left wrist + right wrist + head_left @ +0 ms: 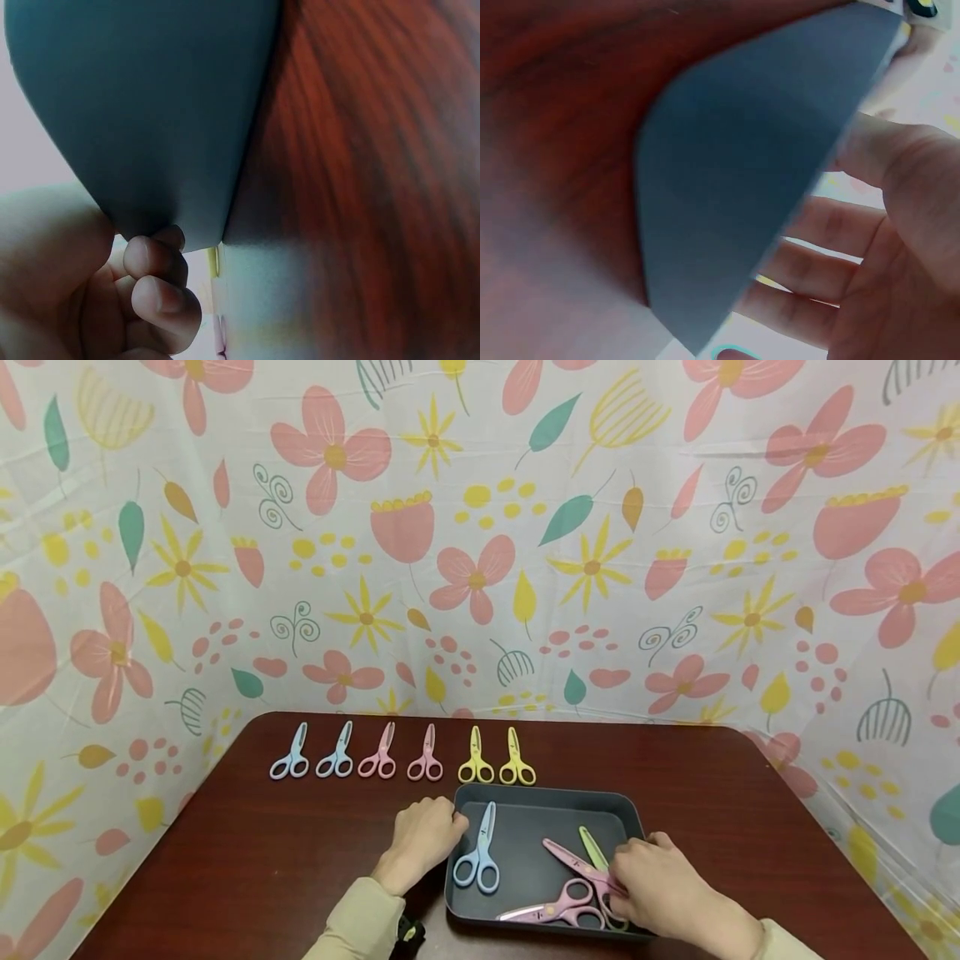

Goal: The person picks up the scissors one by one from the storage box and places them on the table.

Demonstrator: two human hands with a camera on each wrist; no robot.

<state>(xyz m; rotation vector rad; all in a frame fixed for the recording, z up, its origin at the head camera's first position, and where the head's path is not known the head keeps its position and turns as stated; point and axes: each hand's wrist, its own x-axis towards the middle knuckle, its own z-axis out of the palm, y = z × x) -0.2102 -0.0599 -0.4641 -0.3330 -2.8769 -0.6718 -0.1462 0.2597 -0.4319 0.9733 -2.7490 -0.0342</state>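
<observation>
A dark grey tray [525,847] lies on the table, its outer wall close up in the left wrist view [150,112] and the right wrist view [727,165]. My left hand [426,835] [90,277] grips its upper left corner with curled fingers. Over the right wall, my right hand [660,885] [870,240] holds the rim, thumb at the edge and fingers behind the wall. Blue scissors [486,837] lie at the tray's left. Lower pink-purple scissors [553,912], upper pink scissors [572,860] and green scissors [592,847] overlap at its right, partly hidden by my right hand.
Behind the tray, scissors stand in a row on the brown table [315,827]: two blue [298,747], two pink [385,752] and two yellow [476,756]. A flower-patterned curtain [480,610] hangs at the back and sides. Something black [408,935] is beside my left sleeve.
</observation>
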